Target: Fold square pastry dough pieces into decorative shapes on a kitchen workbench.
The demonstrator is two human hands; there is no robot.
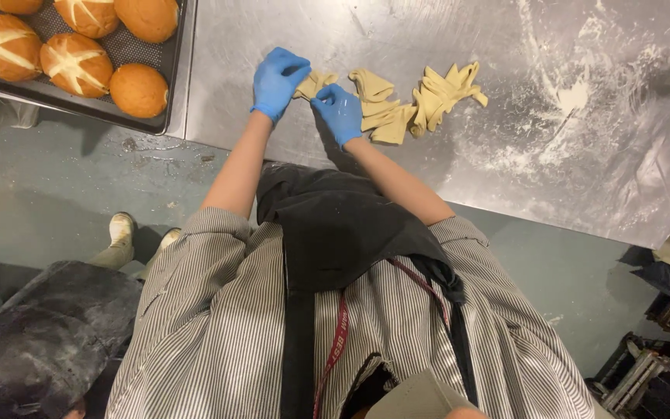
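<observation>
Here, both blue-gloved hands are working at one small piece of pale dough [316, 82] lying on the steel table [552, 163], towards its left part and a little back from the near edge. The left hand [278, 80] is curling over the piece's left end with its fingers bent and closed on the dough, while the right hand [340, 113] is pinching the other end between thumb and fingers, so the piece is being held between the two hands. Just to the right, folded dough strips [381, 112] are lying in a loose pile, and a second tangle of strips [445, 91] is sitting beside that, close enough that the two heaps are nearly touching. Farther right, flour [571, 97] is smeared across the steel. The likely trouble, as I judge it, is tearing: the dough looks thin, and pulling it from both ends could thin it at the middle until it splits. It could also be sticking, since the steel under the hands looks bare of flour, and gloves grip soft dough. The right wrist is hovering just beside the nearest pile and could be dragging a strip out of it. The tray of baked rolls [166, 93] at the far left is sitting well apart.
</observation>
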